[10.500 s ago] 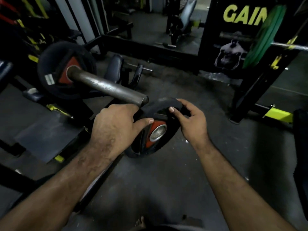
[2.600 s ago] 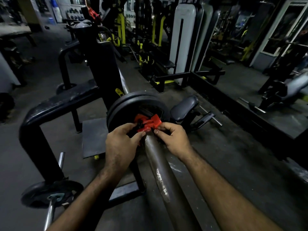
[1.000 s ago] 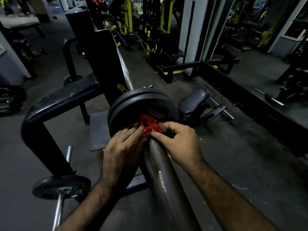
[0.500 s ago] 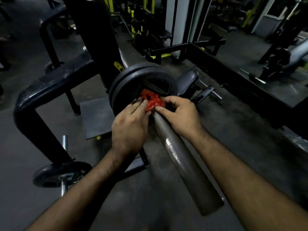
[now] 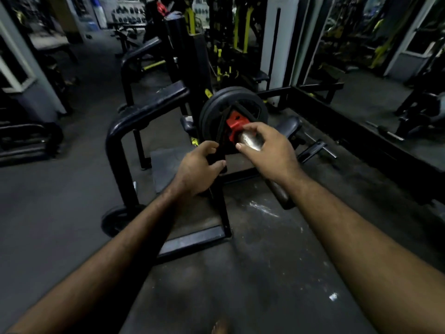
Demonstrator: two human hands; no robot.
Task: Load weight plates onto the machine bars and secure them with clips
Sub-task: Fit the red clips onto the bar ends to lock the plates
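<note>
Two black weight plates (image 5: pixel 250 102) sit side by side on the machine's steel bar (image 5: pixel 280 195), which points toward me. A red clip (image 5: pixel 234 124) is clamped on the bar right against the outer plate. My right hand (image 5: pixel 269 150) hovers over the bar just behind the clip, its fingers loosely bent and holding nothing. My left hand (image 5: pixel 197 169) is lower and to the left, off the clip. It is loosely curled in front of a black upright of the machine frame (image 5: pixel 222 208), and I make out nothing held in it.
A black tubular frame rail (image 5: pixel 144 112) runs along the left of the plates. A small plate on a low peg (image 5: pixel 115 220) stands by the floor at lower left. A padded seat (image 5: pixel 289 124) lies behind the bar, and a raised platform edge (image 5: pixel 361 141) runs along the right.
Both hands have come off the red clip and drawn back toward me. The clip stays on the bar against the plates. The view has pulled back and lifted.
</note>
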